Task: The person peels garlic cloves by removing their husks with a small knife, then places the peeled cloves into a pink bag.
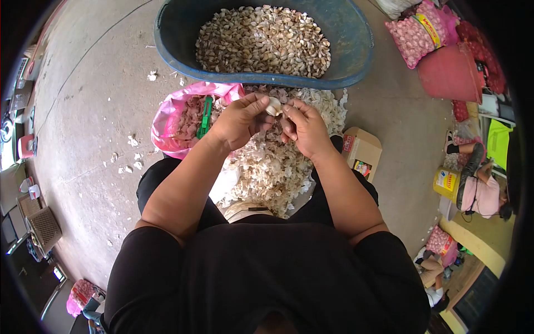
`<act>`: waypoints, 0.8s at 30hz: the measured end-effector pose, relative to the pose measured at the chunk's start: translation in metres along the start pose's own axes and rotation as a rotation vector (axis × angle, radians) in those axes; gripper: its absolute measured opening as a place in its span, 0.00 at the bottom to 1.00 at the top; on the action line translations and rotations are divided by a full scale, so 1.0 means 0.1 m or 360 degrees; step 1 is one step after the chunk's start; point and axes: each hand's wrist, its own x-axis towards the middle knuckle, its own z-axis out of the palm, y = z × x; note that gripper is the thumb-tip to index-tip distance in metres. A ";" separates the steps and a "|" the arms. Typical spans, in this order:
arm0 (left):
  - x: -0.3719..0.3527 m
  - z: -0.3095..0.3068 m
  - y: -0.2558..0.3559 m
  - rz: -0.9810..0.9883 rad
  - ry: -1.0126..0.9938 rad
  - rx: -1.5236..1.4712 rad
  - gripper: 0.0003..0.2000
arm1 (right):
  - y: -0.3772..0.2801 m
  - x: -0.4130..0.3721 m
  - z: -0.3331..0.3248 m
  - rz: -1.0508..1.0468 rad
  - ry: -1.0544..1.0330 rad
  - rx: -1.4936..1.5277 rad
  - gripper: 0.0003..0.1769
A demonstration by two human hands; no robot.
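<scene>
Between my hands, just in front of the tub, is a whitish piece of garlic (273, 106), a small bulb or part of one. My left hand (243, 118) pinches it between thumb and fingers. On its other side my right hand (303, 127) is closed, thumb and forefinger pressed together at the garlic's edge; whether a bit of skin is between them is too small to tell. Below lies a heap of papery garlic skins (272, 167). A pink bag (164, 125) of garlic stands at the left, with a green-handled tool (204, 117) lying on it.
A large blue tub (222, 75) holding loose garlic cloves (264, 42) stands ahead. An open cardboard box (364, 146) sits at my right. Farther right are a red bucket (450, 72), a mesh sack of garlic (414, 36), a yellow container (446, 182) and seated people (481, 195).
</scene>
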 end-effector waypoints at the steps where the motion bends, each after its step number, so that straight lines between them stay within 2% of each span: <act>1: 0.00 -0.02 0.01 -0.0021 0.0003 -0.0024 0.11 | -0.01 -0.01 0.01 0.0035 -0.0004 0.0091 0.07; 2: 0.00 -0.04 0.02 -0.0052 0.0006 -0.0032 0.11 | -0.02 -0.02 0.01 0.0071 -0.0007 0.0182 0.06; 5: -0.01 -0.06 0.05 -0.0112 0.0041 0.0001 0.11 | -0.02 0.04 -0.10 -0.0182 0.0093 -0.0504 0.03; 6: -0.01 -0.05 0.04 -0.0112 0.0071 0.0053 0.12 | 0.03 0.13 -0.11 -0.0430 0.0241 -0.1031 0.05; 9: -0.03 0.08 0.04 -0.0089 0.0193 0.0227 0.14 | 0.15 0.14 -0.08 -0.0703 -0.0022 -0.1002 0.12; 10: -0.05 0.12 0.05 -0.0078 0.0242 0.0288 0.15 | 0.18 0.13 -0.07 -0.0649 -0.0101 -0.0922 0.16; 13: -0.02 0.05 0.02 0.0056 -0.0027 0.0830 0.16 | 0.07 0.02 0.05 -0.0786 -0.0008 -0.1306 0.18; 17: -0.06 0.06 0.03 0.0116 -0.0001 0.1588 0.16 | 0.02 -0.01 0.05 -0.0452 -0.0081 -0.1436 0.16; 20: -0.06 0.06 -0.01 0.0106 0.0044 0.1491 0.17 | 0.07 0.02 0.01 -0.0418 -0.0175 -0.1122 0.12; 24: -0.11 0.15 -0.03 0.0299 0.0085 0.1510 0.17 | 0.07 0.02 0.00 -0.0433 -0.0245 -0.0822 0.09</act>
